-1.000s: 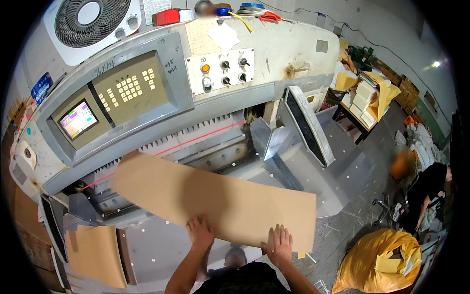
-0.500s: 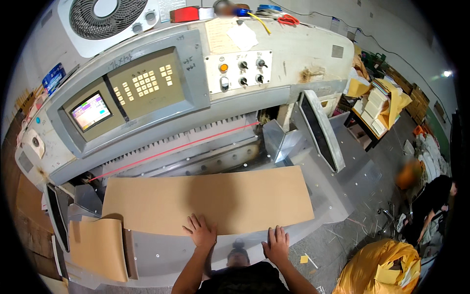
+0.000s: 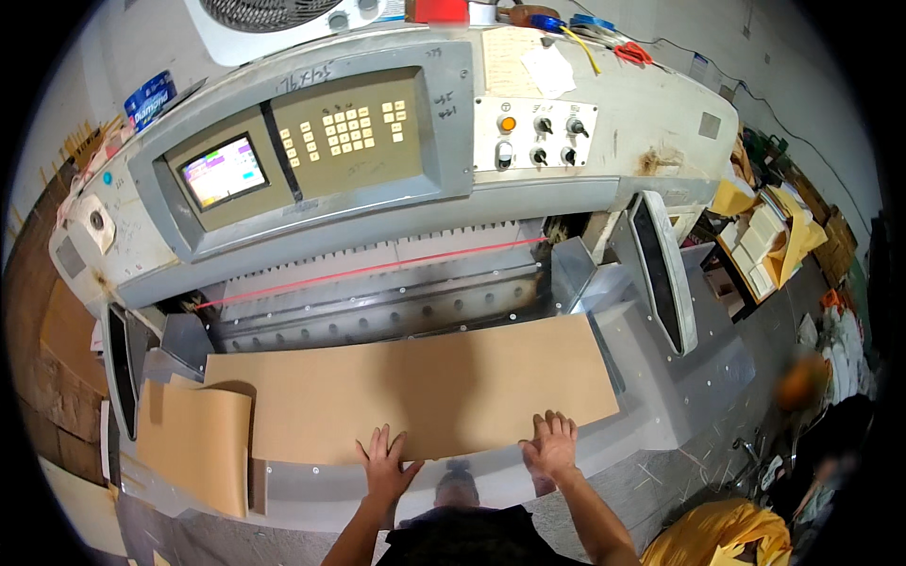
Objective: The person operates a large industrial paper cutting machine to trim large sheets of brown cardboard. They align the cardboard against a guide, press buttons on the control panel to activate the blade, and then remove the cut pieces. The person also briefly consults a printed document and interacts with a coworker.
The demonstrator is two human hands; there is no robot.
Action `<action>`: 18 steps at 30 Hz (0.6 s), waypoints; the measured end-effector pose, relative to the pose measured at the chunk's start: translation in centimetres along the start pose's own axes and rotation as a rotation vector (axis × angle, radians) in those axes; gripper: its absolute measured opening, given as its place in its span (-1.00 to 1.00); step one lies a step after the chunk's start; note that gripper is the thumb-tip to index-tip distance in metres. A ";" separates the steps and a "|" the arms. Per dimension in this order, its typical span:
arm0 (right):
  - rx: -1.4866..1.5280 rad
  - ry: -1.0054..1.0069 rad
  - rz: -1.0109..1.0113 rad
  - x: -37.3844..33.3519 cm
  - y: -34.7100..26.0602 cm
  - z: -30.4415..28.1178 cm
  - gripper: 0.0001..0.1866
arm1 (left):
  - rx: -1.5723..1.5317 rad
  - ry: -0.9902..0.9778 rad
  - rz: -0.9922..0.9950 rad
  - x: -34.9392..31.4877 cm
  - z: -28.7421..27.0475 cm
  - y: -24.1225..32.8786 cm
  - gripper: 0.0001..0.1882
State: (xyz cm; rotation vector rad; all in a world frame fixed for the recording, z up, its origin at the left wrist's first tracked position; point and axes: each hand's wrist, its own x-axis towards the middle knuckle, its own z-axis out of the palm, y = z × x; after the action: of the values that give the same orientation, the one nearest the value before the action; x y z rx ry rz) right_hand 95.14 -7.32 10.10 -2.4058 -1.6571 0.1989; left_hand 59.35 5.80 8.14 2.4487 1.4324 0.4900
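A long brown paper sheet point(image 3: 321, 401), possibly a stack, lies flat on the grey metal table of a paper cutting machine point(image 3: 651, 377). My left hand point(image 3: 384, 467) rests at its near edge, left of the middle, with fingers spread and tips over the paper. Farther right, my right hand point(image 3: 552, 446) lies open along that same edge, its fingers on the sheet near the right corner. Neither hand grips anything. At the left end, a bent-over brown paper piece point(image 3: 193, 448) overlaps the sheet's corner.
Beyond the sheet, a red line point(image 3: 377, 273) crosses the machine's opening. Upright padded side guards point(image 3: 658, 274) flank the table. Above are a lit screen point(image 3: 224, 173), a keypad point(image 3: 347, 130) and a knob panel point(image 3: 534, 134). A yellow sack point(image 3: 722, 538) stands at lower right.
My right hand has moved forward, from just at the near edge to fingers on the sheet. My left hand stays at the edge, its thumb now spread wider. The whole view has shifted and tilted.
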 end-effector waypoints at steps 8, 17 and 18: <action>0.027 -0.121 -0.309 -1.4 0.5 -3.1 0.12 | 0.145 -0.213 0.114 0.7 -5.8 2.2 -0.06; -0.204 -0.297 -0.458 -3.0 0.9 -1.3 -0.17 | 0.172 -0.336 0.491 1.9 -4.1 1.4 -0.05; -0.197 -0.290 -0.462 -3.2 0.9 -1.3 -0.15 | 0.183 -0.341 0.506 1.8 -4.0 1.2 -0.07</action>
State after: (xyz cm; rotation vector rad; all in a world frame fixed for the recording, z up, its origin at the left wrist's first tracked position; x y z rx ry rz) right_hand 95.08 -10.70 11.08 -2.1169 -2.4123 0.3307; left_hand 59.47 7.00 12.54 2.8665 0.7495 0.0209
